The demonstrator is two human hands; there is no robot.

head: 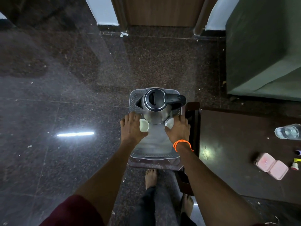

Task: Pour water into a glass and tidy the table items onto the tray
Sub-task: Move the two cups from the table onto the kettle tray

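A grey perforated tray (154, 144) sits in front of me over a small dark stool. On its far half stands a steel kettle (156, 103) with a black lid and handle, spout pointing left. Two white cups flank the kettle's base, the left cup (144, 125) and the right cup (169, 123). My left hand (132, 128) grips the tray's left edge beside the left cup. My right hand (179, 129), with an orange wrist thread, grips the right edge beside the right cup. A glass of water (288, 131) stands on the dark table (228, 144) at the right.
Two pink lidded boxes (271, 165) and a small yellow-and-white item (295, 164) lie on the dark table. A green cabinet (260, 46) stands at the back right, a wooden door (162, 10) straight ahead. Polished dark floor stretches to the left. My bare feet are below the tray.
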